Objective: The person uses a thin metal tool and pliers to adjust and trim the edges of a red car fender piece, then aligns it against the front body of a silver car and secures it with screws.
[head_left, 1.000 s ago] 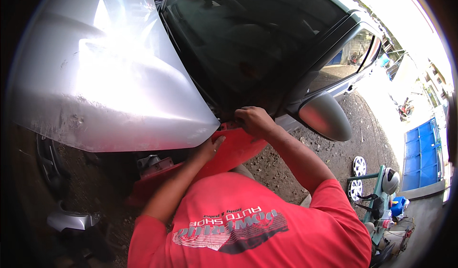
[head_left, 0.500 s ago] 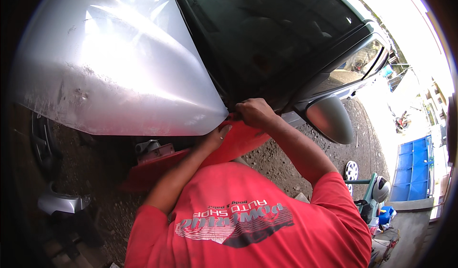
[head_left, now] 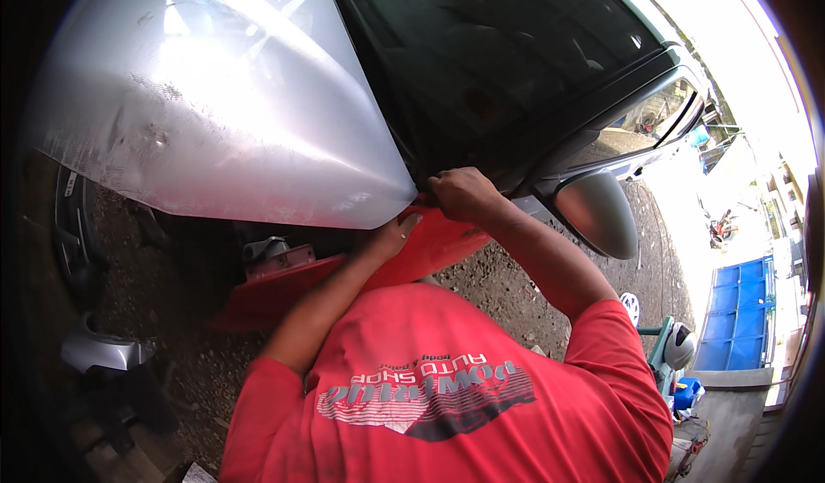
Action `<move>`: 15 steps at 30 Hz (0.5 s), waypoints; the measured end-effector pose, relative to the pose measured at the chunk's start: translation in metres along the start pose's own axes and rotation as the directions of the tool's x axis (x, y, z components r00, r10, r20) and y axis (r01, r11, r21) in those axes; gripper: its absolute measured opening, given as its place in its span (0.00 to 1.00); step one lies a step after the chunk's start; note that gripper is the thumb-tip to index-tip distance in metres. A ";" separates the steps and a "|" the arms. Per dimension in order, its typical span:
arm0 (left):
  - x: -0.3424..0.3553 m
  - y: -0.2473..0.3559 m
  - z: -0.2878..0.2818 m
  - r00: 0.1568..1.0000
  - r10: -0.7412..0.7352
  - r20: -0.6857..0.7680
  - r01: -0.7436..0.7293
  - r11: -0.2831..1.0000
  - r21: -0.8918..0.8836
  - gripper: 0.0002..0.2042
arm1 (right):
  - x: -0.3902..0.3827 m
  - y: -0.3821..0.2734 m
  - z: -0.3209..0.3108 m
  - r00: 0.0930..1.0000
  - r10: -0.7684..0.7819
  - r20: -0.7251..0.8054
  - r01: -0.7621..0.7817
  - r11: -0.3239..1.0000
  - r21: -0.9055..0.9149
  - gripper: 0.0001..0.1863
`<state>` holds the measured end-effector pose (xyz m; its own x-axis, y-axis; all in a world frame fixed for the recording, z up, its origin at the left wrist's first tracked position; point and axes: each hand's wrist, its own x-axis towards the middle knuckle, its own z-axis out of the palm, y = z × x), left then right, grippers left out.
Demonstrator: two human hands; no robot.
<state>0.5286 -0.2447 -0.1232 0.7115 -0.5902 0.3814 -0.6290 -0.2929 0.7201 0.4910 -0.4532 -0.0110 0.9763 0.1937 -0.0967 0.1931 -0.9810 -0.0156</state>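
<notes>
A red fender (head_left: 430, 251) lies along the side of the car, below the rear corner of the silver hood (head_left: 258, 152). My left hand (head_left: 394, 235) grips the fender's upper edge near that corner, its fingertips partly hidden under the hood. Close beside it, at the base of the dark windshield (head_left: 516, 62), my right hand (head_left: 464, 194) is closed with curled fingers. Whatever it pinches at the fender's top end is hidden behind the fingers.
The side mirror (head_left: 595, 214) juts out right of my right forearm. Scratches and a dent mark the hood. On the gravel at left lie a black trim part (head_left: 76, 225) and a silver body piece (head_left: 99, 345). At right are a wheel cover (head_left: 630, 308), a helmet (head_left: 681, 345) and a blue panel (head_left: 733, 313).
My view has shifted slightly, so the hood and fender appear a little higher. Both hands stay at the same corner, with only small movement.
</notes>
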 end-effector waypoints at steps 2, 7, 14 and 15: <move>0.000 0.001 -0.001 1.000 -0.001 0.006 0.001 1.000 0.008 0.24 | 0.001 -0.003 -0.003 0.999 0.007 0.039 -0.006 0.999 -0.036 0.07; -0.001 -0.006 0.003 1.000 -0.021 -0.005 0.021 0.998 -0.055 0.24 | 0.010 -0.009 -0.011 0.987 0.003 0.159 0.019 0.990 -0.138 0.09; 0.000 0.005 -0.004 1.000 0.001 -0.014 -0.001 1.000 0.028 0.24 | 0.005 -0.006 0.000 0.994 0.048 0.096 -0.037 0.993 -0.109 0.10; 0.000 0.004 -0.004 1.000 -0.015 -0.002 0.016 0.999 0.030 0.24 | 0.008 -0.005 -0.002 0.990 0.036 0.137 -0.016 0.990 -0.142 0.10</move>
<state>0.5270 -0.2428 -0.1182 0.7218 -0.5840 0.3714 -0.6269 -0.3242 0.7084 0.4979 -0.4464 -0.0097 0.9600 0.1561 -0.2323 0.1893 -0.9736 0.1279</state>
